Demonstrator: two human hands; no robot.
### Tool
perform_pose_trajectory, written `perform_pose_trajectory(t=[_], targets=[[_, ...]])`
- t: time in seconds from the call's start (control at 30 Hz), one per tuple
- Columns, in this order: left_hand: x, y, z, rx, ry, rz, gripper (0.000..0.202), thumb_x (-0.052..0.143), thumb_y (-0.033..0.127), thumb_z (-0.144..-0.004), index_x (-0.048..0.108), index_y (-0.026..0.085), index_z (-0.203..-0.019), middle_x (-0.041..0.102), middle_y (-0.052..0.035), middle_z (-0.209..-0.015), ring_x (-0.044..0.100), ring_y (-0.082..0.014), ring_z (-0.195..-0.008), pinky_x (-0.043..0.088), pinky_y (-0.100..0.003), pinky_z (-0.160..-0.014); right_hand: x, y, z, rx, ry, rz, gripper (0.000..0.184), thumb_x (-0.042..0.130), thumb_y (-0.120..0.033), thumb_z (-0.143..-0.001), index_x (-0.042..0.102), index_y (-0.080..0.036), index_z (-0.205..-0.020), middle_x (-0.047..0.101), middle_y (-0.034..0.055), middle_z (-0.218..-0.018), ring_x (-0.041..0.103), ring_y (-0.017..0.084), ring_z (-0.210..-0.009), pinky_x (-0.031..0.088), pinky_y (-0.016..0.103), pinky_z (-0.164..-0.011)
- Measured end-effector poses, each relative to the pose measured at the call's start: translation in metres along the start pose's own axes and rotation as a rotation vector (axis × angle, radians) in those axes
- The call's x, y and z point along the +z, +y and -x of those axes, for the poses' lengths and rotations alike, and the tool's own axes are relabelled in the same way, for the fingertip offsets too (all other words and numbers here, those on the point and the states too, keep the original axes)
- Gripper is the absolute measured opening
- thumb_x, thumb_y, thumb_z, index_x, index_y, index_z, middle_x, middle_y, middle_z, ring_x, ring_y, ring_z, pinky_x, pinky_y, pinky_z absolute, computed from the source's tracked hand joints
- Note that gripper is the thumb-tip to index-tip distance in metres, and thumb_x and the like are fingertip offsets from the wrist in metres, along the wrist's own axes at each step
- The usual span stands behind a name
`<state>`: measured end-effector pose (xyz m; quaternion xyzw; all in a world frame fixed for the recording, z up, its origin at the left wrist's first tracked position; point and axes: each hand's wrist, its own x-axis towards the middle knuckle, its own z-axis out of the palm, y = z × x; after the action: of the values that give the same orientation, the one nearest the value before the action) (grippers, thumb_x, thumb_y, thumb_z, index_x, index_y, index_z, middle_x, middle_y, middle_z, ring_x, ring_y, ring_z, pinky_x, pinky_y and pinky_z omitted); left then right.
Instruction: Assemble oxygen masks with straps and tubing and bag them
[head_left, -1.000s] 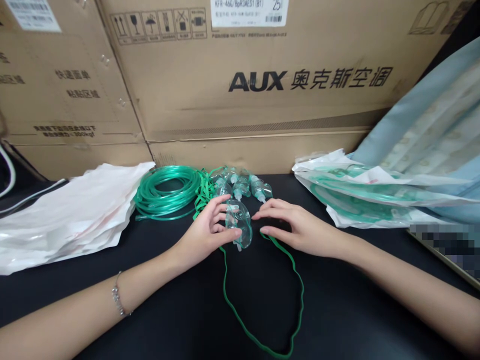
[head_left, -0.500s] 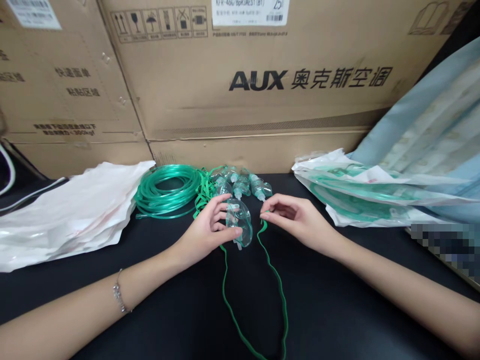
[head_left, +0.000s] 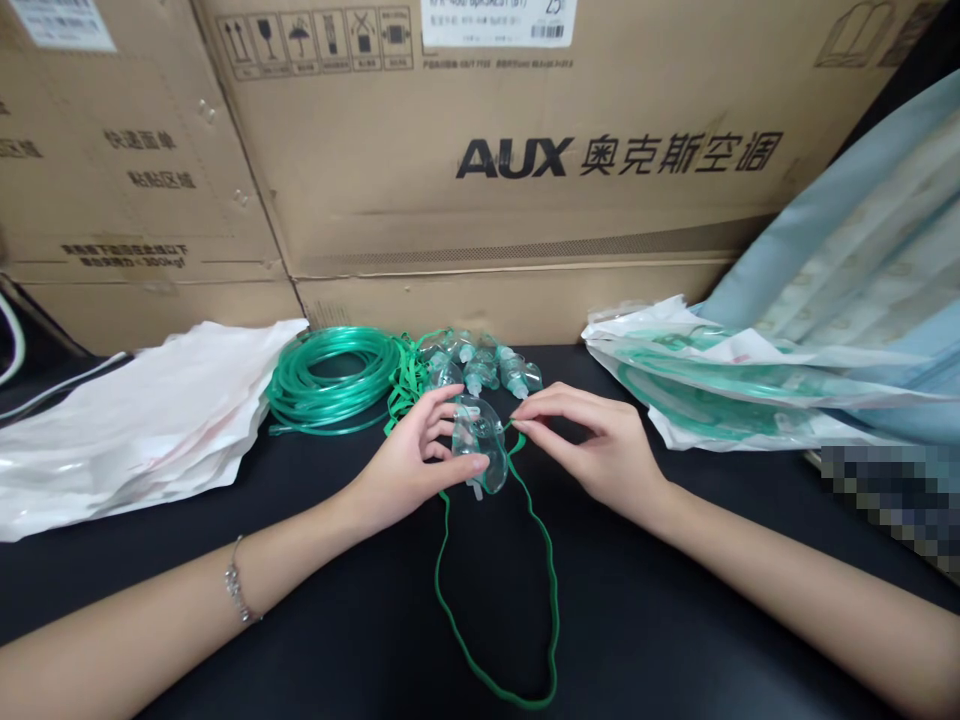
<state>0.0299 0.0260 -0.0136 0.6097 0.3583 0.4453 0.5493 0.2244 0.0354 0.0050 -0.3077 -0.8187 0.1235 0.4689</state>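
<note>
A clear, green-tinted oxygen mask [head_left: 491, 455] sits in my left hand [head_left: 420, 445], whose thumb rests on its near side while the fingers curl behind its left edge. My right hand [head_left: 592, 430] pinches the end of a green elastic strap [head_left: 553, 590] close to the mask's right edge. From there the strap hangs in a long loop toward me over the black table, and its other end runs up to the mask's left side beneath my left hand. Whether the pinched end touches the mask is too small to tell.
Behind my hands lie several more masks [head_left: 480, 370] and a bunch of green straps [head_left: 409, 375]. Coiled green tubing [head_left: 334, 375] is left of them. White packages [head_left: 150, 420] lie at the left, bagged green tubing [head_left: 720, 380] at the right. A large cardboard box [head_left: 525, 230] stands behind.
My right hand has moved left with the strap end, up to the mask's right edge. The strap loop has shifted slightly left and up. My left hand has kept its hold on the mask.
</note>
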Motion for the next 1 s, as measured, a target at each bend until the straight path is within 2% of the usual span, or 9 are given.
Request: perform_pose_trajectory(t=[0.17,0.43,0.5,0.57,0.63,0.73,0.8,0.9,1.0], targets=[[0.0,-0.001,0.0,0.001,-0.001,0.0,0.066,0.07,0.019,-0.062,0.035,0.021,-0.118,0.049,-0.0048,-0.102,0.05,-0.0174,-0.092,0.042,-0.026,-0.067,0.002,0.0,-0.002,-0.208,0.027,0.047,0.009,0.057,-0.01,-0.077,0.063,-0.017,-0.079,0.066,0.005,-0.075,0.061,0.015,-0.072,0.051,0.031,-0.067],[-0.001,-0.002,0.0,0.0,0.005,-0.002,0.063,0.07,0.017,-0.062,0.036,0.021,-0.115,0.047,-0.0036,-0.1,0.049,-0.0158,-0.092,0.043,-0.025,-0.069,0.003,0.001,-0.003,-0.341,-0.058,0.114,0.011,0.056,-0.007,-0.078,0.063,-0.014,-0.082,0.065,0.0069,-0.076,0.058,0.014,-0.072,0.051,0.03,-0.068],[-0.001,-0.003,0.0,0.014,-0.006,0.014,0.06,0.07,0.016,-0.063,0.037,0.021,-0.113,0.048,-0.0028,-0.097,0.049,-0.0154,-0.091,0.044,-0.026,-0.07,0.002,-0.001,-0.003,-0.335,-0.084,0.134,0.012,0.056,-0.008,-0.078,0.064,-0.015,-0.083,0.064,0.0065,-0.077,0.058,0.014,-0.074,0.05,0.03,-0.069],[-0.001,-0.003,0.0,0.029,-0.006,0.022,0.059,0.069,0.016,-0.064,0.037,0.021,-0.112,0.048,-0.0023,-0.096,0.05,-0.0147,-0.09,0.044,-0.025,-0.07,0.002,-0.003,-0.002,-0.269,-0.083,0.14,0.011,0.057,-0.011,-0.079,0.065,-0.017,-0.082,0.063,0.0064,-0.081,0.057,0.015,-0.077,0.05,0.03,-0.07],[-0.001,-0.003,-0.001,0.034,0.003,0.033,0.058,0.069,0.016,-0.064,0.036,0.021,-0.112,0.048,-0.0031,-0.099,0.05,-0.0146,-0.09,0.044,-0.025,-0.07,0.002,-0.003,-0.002,-0.135,-0.072,0.078,0.012,0.055,-0.016,-0.08,0.066,-0.018,-0.085,0.061,0.0064,-0.086,0.058,0.015,-0.08,0.05,0.03,-0.071],[0.0,-0.002,-0.001,0.032,0.01,0.053,0.058,0.068,0.015,-0.064,0.036,0.022,-0.112,0.049,-0.0039,-0.102,0.051,-0.0151,-0.092,0.044,-0.025,-0.071,0.005,0.003,-0.002,0.146,-0.061,-0.2,0.018,0.047,-0.021,-0.085,0.061,-0.019,-0.096,0.062,0.0052,-0.089,0.06,0.014,-0.079,0.05,0.028,-0.069],[0.0,-0.002,-0.001,0.029,-0.004,0.06,0.059,0.069,0.015,-0.064,0.037,0.022,-0.113,0.05,-0.0032,-0.1,0.051,-0.0155,-0.093,0.044,-0.026,-0.072,0.008,0.008,-0.002,0.292,-0.11,-0.385,0.016,0.048,-0.023,-0.084,0.058,-0.019,-0.096,0.063,0.0042,-0.088,0.06,0.014,-0.08,0.05,0.027,-0.069],[0.0,-0.002,0.0,0.023,-0.016,0.063,0.059,0.068,0.014,-0.064,0.037,0.022,-0.114,0.051,-0.0024,-0.097,0.052,-0.016,-0.093,0.044,-0.027,-0.075,0.012,0.015,-0.001,0.361,-0.234,-0.487,0.013,0.059,-0.025,-0.076,0.059,-0.018,-0.088,0.062,0.0026,-0.087,0.059,0.014,-0.079,0.048,0.027,-0.072],[-0.001,-0.003,-0.001,0.021,-0.02,0.064,0.059,0.068,0.014,-0.065,0.037,0.022,-0.114,0.05,-0.0029,-0.099,0.052,-0.016,-0.094,0.044,-0.028,-0.076,0.014,0.016,0.0,0.342,-0.247,-0.434,0.012,0.061,-0.025,-0.074,0.06,-0.018,-0.083,0.061,0.0008,-0.082,0.057,0.013,-0.072,0.046,0.027,-0.069]])
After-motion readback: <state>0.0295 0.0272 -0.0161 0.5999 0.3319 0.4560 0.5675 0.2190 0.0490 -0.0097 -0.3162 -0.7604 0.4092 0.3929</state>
